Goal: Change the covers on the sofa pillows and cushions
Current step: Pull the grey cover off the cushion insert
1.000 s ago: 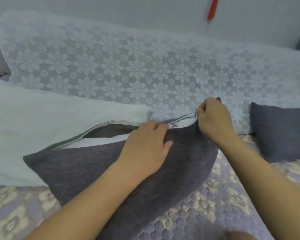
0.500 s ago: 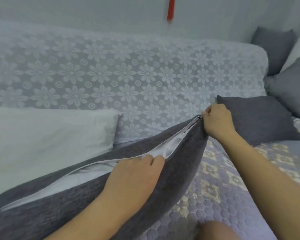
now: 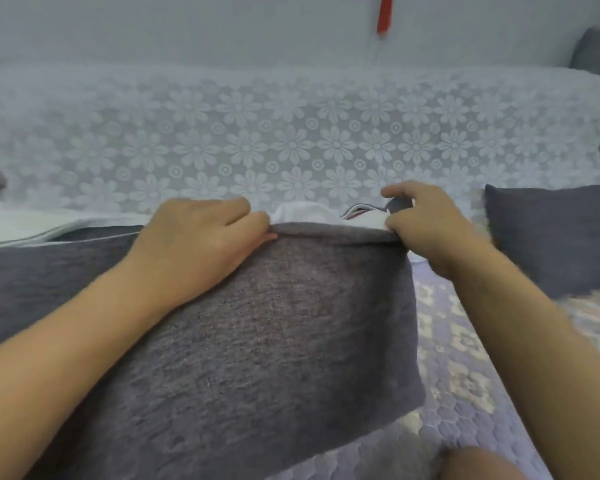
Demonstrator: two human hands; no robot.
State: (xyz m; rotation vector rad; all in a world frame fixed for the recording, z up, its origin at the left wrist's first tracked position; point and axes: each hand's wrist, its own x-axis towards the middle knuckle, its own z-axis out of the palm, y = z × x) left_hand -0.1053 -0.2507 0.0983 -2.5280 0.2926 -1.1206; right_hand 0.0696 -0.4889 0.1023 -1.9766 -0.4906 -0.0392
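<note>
Home living room. Sofa [image 3: 326,150] fills view, back draped in white floral lace, seat under quilted patterned cover [image 3: 465,341]. Grey pillows [image 3: 551,237] at sofa's right end; white pillow [image 3: 21,220] at its left. Plain pale wall [image 3: 222,26] behind sofa, red ornament [image 3: 384,13] hanging above it.

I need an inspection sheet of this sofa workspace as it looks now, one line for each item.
Surface: quilted patterned sofa seat, white floral lace backrest cover.
Job's things: dark grey woven cushion cover, open at its top edge; white inner pillow showing.
Clutter: second dark grey cushion; white fabric at left.
Grippers: left hand and right hand grip the cover's edge.
Cables: nothing seen.
Surroundings: pale wall, red hanging strip.
</note>
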